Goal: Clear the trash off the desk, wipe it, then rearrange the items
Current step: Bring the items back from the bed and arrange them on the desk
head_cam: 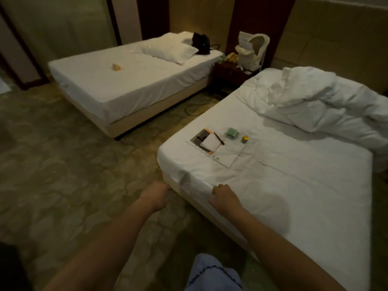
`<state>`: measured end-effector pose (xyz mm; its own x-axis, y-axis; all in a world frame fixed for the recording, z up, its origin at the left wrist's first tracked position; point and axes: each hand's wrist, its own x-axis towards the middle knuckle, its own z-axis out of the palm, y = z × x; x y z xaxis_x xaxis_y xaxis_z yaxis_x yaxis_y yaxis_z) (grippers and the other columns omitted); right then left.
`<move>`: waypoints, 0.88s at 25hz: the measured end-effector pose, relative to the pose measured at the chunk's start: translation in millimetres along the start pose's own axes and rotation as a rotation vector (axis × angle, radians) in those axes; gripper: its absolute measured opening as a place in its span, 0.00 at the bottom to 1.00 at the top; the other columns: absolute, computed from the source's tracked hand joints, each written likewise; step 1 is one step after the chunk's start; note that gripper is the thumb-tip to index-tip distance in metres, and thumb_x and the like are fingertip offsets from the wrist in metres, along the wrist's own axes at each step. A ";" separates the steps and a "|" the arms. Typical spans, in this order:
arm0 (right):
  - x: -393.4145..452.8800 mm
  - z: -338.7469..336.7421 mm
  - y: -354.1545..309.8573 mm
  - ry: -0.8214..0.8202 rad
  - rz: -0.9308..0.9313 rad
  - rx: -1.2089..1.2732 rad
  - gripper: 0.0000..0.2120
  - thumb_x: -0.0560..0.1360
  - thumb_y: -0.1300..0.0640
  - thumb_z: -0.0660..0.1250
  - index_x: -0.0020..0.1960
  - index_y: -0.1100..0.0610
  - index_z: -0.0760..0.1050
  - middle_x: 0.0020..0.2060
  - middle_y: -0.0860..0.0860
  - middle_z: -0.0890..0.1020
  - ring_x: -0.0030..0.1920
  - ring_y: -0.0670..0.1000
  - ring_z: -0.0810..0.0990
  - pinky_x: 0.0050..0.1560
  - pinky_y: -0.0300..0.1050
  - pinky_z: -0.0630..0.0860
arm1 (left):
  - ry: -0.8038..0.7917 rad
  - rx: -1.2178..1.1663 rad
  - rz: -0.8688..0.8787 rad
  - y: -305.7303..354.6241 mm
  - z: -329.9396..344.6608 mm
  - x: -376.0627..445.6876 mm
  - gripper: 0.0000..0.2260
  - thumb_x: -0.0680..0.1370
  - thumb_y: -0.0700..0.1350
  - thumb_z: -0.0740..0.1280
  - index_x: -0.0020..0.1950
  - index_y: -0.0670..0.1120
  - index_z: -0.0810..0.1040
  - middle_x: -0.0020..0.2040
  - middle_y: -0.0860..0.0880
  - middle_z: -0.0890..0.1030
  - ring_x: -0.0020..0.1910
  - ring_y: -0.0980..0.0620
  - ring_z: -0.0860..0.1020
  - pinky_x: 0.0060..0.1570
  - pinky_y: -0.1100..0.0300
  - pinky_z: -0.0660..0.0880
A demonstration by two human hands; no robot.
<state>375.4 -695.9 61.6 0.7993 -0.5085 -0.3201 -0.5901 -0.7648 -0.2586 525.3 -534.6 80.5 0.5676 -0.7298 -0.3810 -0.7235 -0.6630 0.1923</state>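
**Two beds, small items on near bed, both hands at its corner**

Surface/room: dim bedroom, patterned carpet (63,164). Near bed (294,185) with white fitted sheet, rumpled duvet (325,106) heaped at its far end. Far bed (126,80) stands well apart across a carpet aisle. Dark nightstand (231,74) between the two bed heads, cluttered; contents too small to tell. No desk in view.

Count: beds 2. Pillow (165,51) 1, black bag (201,43) 1, small orange object (116,67) 1, all on far bed. On near bed, close to its left edge: flat white sheet with notepad (211,142) 1 and pen (219,138) 1 on top; green box (232,132) 1; yellow-lidded jar (244,139) 1, just beside the box.

Hands: left hand (156,196) at the near bed's corner, fingers curled under, fist-like; contents cannot tell. Right hand (223,196) on the mattress edge, fingers curled, apparently gripping sheet; not certain.

Edges/room: wide carpet to the left. Cable (195,107) lies on the floor between beds.
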 end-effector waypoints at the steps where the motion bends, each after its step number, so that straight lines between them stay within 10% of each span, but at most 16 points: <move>1: 16.6 0.6 4.5 -0.003 0.011 0.005 0.17 0.79 0.53 0.59 0.62 0.63 0.71 0.61 0.59 0.73 0.63 0.57 0.69 0.60 0.46 0.67 | 0.002 0.017 0.017 1.6 -3.0 18.6 0.17 0.78 0.44 0.61 0.66 0.45 0.73 0.64 0.44 0.75 0.63 0.45 0.73 0.61 0.54 0.71; 22: 378.4 -104.0 242.7 0.047 0.641 0.289 0.19 0.77 0.50 0.64 0.62 0.62 0.71 0.59 0.58 0.74 0.61 0.56 0.72 0.57 0.45 0.69 | -0.307 -0.452 -0.070 125.5 -84.8 557.0 0.22 0.76 0.51 0.68 0.55 0.31 0.77 0.53 0.32 0.78 0.52 0.38 0.77 0.50 0.50 0.72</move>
<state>546.4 -1115.0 -27.5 0.2842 -0.8451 -0.4527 -0.9477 -0.1762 -0.2660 783.9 -1038.4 -30.9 0.4187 -0.6442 -0.6401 -0.4086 -0.7631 0.5007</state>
